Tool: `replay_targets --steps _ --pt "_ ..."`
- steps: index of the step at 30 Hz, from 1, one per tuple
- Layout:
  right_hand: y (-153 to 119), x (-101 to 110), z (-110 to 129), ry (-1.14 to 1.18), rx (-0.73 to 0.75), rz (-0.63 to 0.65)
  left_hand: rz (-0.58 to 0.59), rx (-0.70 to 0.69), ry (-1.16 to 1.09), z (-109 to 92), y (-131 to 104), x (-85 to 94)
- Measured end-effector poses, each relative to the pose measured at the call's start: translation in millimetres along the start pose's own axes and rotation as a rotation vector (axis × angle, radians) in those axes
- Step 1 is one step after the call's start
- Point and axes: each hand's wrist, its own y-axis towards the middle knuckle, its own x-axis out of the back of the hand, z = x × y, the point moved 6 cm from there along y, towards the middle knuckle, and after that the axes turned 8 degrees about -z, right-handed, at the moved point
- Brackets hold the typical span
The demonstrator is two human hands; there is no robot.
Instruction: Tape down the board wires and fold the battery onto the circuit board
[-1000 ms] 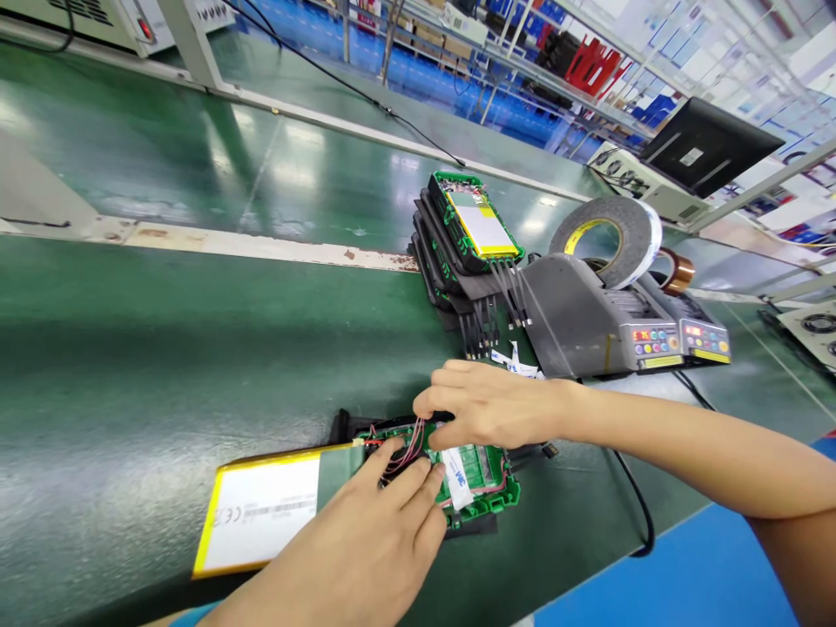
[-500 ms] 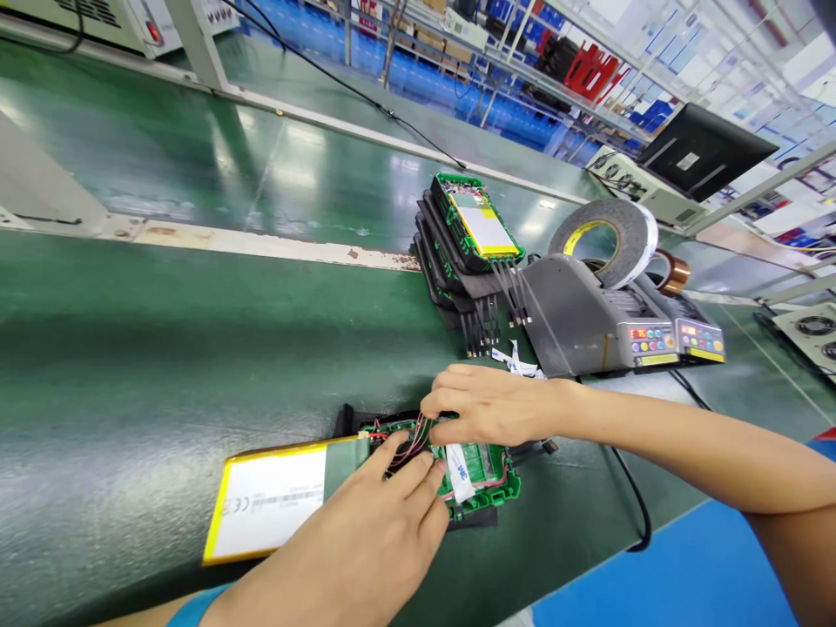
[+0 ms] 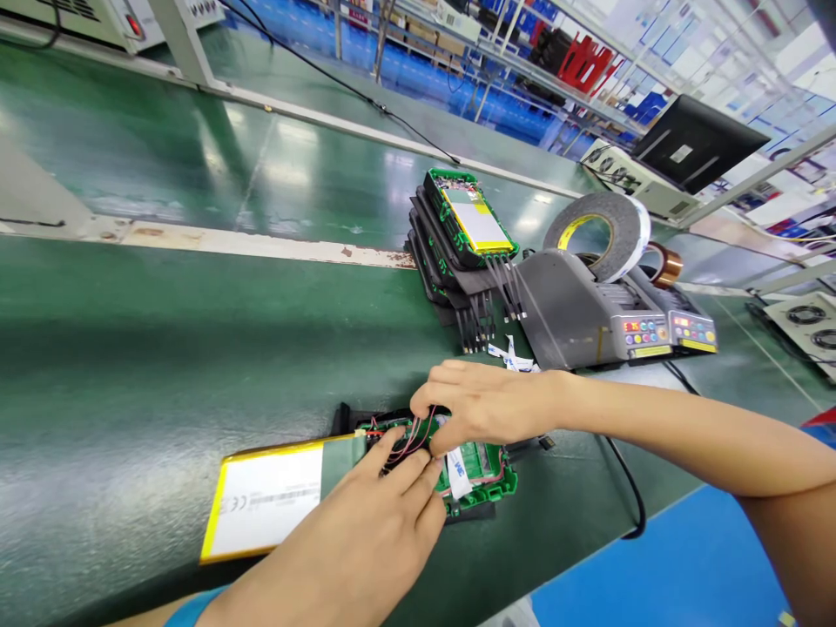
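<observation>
Since the wires (image 3: 413, 437), pinched by the right hand (image 3: 480, 402), have been fanned wider, separation seems eased, left hand (image 3: 375, 527) spread.

Part of green case (image 3: 497, 495) behind left hand (image 3: 369, 527), battery's (image 3: 252, 527) fine print (image 3: 280, 498) illegible.

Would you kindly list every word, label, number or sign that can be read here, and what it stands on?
"3M": white strip on the green case.
"CE": battery pack; its finer print is too small to read.
Red digits, grey machines: too blurred.
Print on the white scraps and tape roll: too small.
Background lettering: too blurred.
</observation>
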Motion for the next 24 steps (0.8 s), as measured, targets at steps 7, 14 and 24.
replay_targets --steps 7,14,24 --pt "-14.3 -5.7 9.9 0.075 0.002 -0.058 -0.008 0.002 0.008 -1.1 -1.6 -1.2" --pt "-22.4 -10.3 12.8 0.047 -0.044 -0.188 -0.003 -0.011 0.038 2.1 0.2 -4.4" --pt "-19.9 -10.3 21.1 0.032 0.064 -0.155 0.0 -0.014 -0.002 1.1 1.3 5.0"
